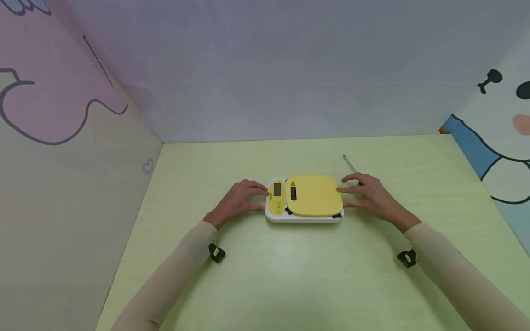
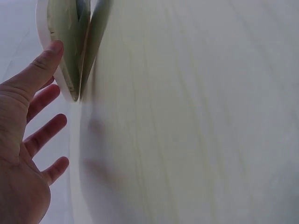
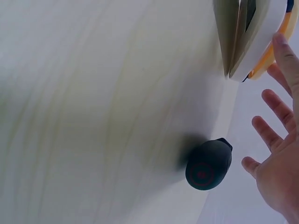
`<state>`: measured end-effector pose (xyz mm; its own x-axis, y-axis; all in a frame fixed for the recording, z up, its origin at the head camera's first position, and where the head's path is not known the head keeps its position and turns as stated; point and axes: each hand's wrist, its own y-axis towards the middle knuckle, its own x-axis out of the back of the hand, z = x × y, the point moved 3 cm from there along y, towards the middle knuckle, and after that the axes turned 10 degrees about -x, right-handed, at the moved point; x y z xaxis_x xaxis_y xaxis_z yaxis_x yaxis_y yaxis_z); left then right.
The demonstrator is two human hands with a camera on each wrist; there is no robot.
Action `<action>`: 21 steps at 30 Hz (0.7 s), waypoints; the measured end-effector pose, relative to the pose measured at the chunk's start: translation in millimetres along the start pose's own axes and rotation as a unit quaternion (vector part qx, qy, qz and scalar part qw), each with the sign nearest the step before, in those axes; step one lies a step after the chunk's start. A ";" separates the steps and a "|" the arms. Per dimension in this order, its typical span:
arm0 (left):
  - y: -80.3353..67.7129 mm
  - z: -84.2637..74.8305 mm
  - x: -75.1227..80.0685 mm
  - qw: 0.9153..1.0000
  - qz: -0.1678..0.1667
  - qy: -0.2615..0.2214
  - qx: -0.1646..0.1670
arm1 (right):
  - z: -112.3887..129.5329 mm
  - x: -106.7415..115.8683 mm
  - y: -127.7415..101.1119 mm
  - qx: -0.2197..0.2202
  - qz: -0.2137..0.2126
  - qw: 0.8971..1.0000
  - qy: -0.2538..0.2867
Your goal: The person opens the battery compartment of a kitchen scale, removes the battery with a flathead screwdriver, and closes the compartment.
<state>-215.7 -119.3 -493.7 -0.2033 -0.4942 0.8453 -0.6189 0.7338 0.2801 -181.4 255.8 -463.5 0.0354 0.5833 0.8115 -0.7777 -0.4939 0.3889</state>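
Note:
A yellow-and-white kitchen scale (image 1: 314,195) lies between both hands on the table, its display panel (image 1: 277,189) on the left. At the left end, my left hand (image 1: 244,195) holds the edge with thumb and forefinger; its thumb (image 2: 44,63) touches the white rim in the left wrist view. My right hand (image 1: 370,195) holds the opposite end, thumb against the side, the other fingers spread. Part of the scale's underside (image 3: 247,39) shows in the right wrist view, so it appears slightly tilted. Beyond the right hand lies a screwdriver, its shaft (image 1: 349,162) showing and its dark handle (image 3: 208,165) in the right wrist view.
The pale green table (image 1: 265,276) meets a plain wall (image 1: 265,92) at the back. Walls with cartoon drawings stand at the left (image 1: 54,207) and right (image 1: 505,147).

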 end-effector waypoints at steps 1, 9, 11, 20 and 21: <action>-0.6 -0.4 0.3 1.000 -0.003 -0.008 0.003 | 0.0 0.5 -0.4 -0.001 -0.001 1.000 0.005; -4.7 -4.4 3.7 0.998 -0.029 -0.050 0.017 | -0.6 3.3 -3.7 -0.039 0.000 0.999 0.026; -5.3 -5.2 4.7 0.998 -0.038 -0.054 0.014 | 0.4 4.3 -4.0 -0.042 -0.006 0.999 0.029; -5.0 -10.8 10.7 0.993 -0.092 -0.076 -0.010 | 4.9 10.4 -1.1 -0.038 -0.032 0.998 0.044; -4.9 -11.4 11.4 0.992 -0.098 -0.079 -0.008 | 5.3 11.1 -0.4 -0.037 -0.035 0.998 0.048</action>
<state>-206.3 -123.3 -480.2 -0.1973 -0.6941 0.6923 -0.6464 0.6230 0.4405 -177.4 259.0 -452.3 0.0333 0.6760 0.7361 -0.8195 -0.4031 0.4073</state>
